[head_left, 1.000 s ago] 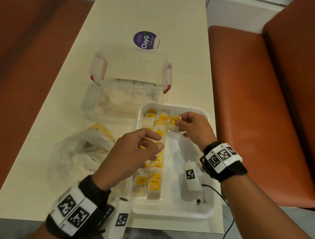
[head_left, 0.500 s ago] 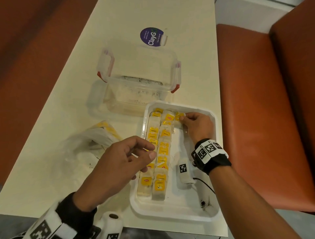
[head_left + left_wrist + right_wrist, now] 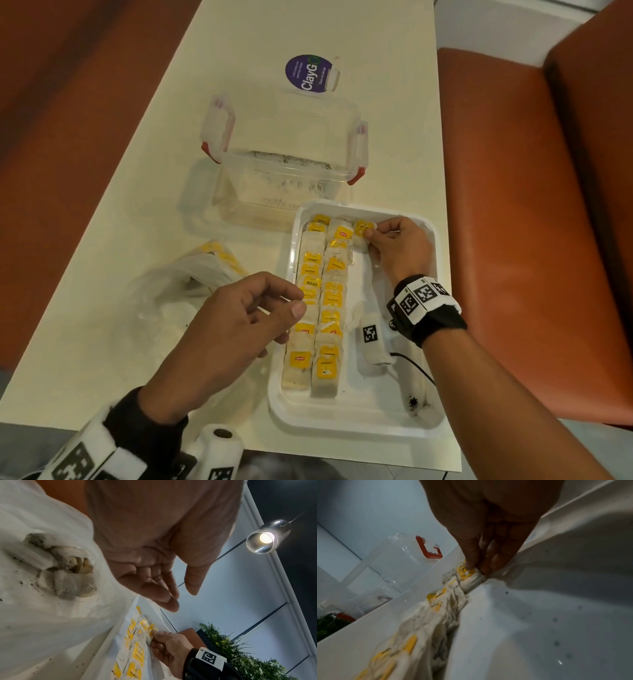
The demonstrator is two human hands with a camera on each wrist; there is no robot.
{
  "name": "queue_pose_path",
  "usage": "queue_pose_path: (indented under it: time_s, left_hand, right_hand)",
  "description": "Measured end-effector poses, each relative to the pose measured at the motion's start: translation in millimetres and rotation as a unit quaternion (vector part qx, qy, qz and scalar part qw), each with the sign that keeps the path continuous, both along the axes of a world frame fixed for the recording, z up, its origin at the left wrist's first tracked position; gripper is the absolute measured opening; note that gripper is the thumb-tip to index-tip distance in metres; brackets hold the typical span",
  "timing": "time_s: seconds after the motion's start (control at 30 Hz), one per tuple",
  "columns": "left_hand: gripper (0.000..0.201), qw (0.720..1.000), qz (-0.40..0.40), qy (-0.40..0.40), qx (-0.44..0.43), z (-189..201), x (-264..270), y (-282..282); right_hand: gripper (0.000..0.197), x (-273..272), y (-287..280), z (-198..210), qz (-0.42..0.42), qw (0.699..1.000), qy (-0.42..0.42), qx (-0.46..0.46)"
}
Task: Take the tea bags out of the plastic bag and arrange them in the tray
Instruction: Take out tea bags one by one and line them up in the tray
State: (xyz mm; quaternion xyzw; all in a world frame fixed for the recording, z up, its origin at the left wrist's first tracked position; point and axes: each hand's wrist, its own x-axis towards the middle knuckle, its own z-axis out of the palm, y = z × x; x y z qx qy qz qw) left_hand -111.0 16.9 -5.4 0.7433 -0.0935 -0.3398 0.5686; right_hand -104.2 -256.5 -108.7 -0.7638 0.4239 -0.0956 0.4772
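Right hand pinches a tea bag at the tray's far end, starting a third row beside two full ones. Left hand hovers loosely curled, holding nothing. Next move likely: let go, fetch another from the plastic bag.

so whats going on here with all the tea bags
A person is filling a white tray with tea bags. Two long rows already lie along its left side. The right hand pinches a tea bag at the far end, starting a third row. The left hand hovers loosely curled and holds nothing, between the tray and the plastic bag, which still has some tea bags inside. A clear container stands behind the tray.
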Motion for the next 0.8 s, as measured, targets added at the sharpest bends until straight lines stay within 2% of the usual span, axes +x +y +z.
queue_pose_path:
  time_s: [0.2, 0.43, 0.53, 0.6, 0.7, 0.8]
  left_hand:
    - [0.022, 1.0, 0.02, -0.004, 0.002, 1, 1, 8]
    - [0.016, 0.998, 0.061, -0.02, 0.013, 14, 7, 23]
    - [0.006, 0.992, 0.088, -0.067, 0.065, 20, 18, 48]
    - [0.008, 0.975, 0.076, -0.137, 0.158, 16, 29, 73]
    - [0.015, 0.915, -0.022, -0.222, 0.337, 2, 45, 98]
    - [0.029, 0.874, -0.12, -0.238, 0.406, -18, 51, 99]
  right_hand:
    - [0.017, -2, 0, 0, -0.002, 1.0, 0.005, 0.006]
    - [0.012, -2, 3, 0, 0.008, 1.0, 0.007, 0.014]
    - [0.01, -4, 6, 7, 0.016, 1.0, 0.009, 0.0]
    - [0.012, -9, 9, 13, 0.019, 0.999, 0.015, -0.026]
    - [0.015, -16, 23, 32, 0.043, 0.996, 0.004, -0.083]
    - [0.012, -21, 60, 64, 0.13, 0.984, -0.035, -0.117]
